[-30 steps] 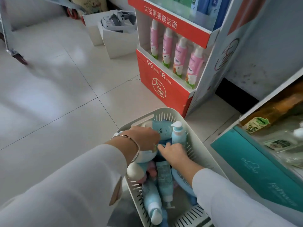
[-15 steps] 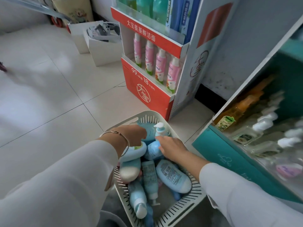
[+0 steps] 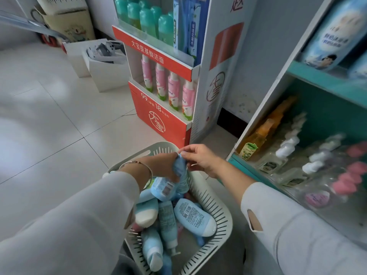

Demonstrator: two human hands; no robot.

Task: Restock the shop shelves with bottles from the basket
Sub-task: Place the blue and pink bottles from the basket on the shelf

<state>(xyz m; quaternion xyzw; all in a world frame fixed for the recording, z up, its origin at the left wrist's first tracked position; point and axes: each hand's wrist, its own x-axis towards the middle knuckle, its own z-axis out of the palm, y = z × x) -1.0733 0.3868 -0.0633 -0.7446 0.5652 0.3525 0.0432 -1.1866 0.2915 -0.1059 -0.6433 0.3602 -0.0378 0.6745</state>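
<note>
A pale slotted basket [image 3: 224, 213] stands on the floor below me, filled with several light blue bottles, among them one lying label-up [image 3: 193, 216]. My left hand [image 3: 162, 168] grips two light blue bottles [image 3: 164, 188] and holds them just above the heap. My right hand [image 3: 201, 159] reaches in from the right, its fingertips pinching the top of the upper held bottle [image 3: 183, 171]. The teal shelf [image 3: 325, 82] at the right holds clear pump bottles [image 3: 286, 149] and orange bottles [image 3: 258, 137].
A red cardboard display stand [image 3: 158, 116] with pink tubes [image 3: 174, 92] and green bottles rises right behind the basket. White boxes [image 3: 105, 74] sit on the tiled floor [image 3: 49, 126] at the back left. An upper shelf at the right carries blue-white packs [image 3: 335, 30].
Both hands have risen out of the basket with the blue bottles. My view has lifted and turned toward the shelf on the right.
</note>
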